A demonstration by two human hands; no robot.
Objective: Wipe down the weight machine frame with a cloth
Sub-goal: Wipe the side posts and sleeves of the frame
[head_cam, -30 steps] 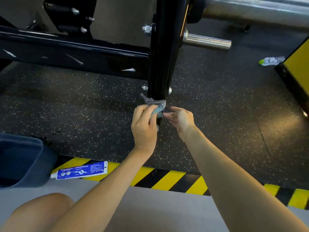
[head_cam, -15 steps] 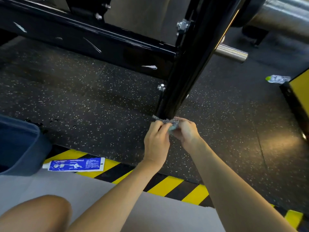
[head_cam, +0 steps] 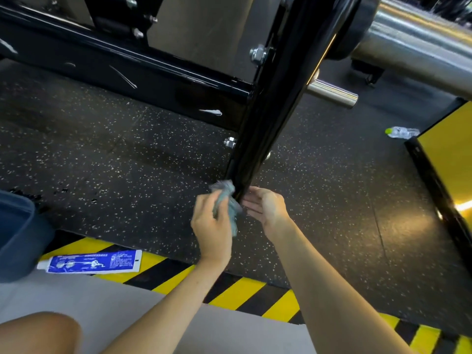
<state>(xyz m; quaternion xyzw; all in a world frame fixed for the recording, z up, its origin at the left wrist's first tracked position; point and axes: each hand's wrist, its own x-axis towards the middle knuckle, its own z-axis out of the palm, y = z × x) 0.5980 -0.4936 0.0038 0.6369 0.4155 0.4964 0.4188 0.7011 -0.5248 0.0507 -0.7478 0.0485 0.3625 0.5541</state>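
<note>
Left hand grips a grey-blue cloth, fingers curled round it. The cloth is bunched against the foot of the black upright post of the frame, where the post meets the speckled rubber floor. Right hand is on the other side of the post foot, fingers straight and close together, tips at the post; contact cannot be told. A cross beam joins the post from the left, with white smears on its face. A steel peg sticks out to the right of the post. A blue-and-white tube lies on the yellow-black striped edge of the floor, near left; its print is too small to read. A blue bin stands just beside the tube's cap end. A clear bottle with green cap lies on the floor far right, by a yellow panel.
</note>
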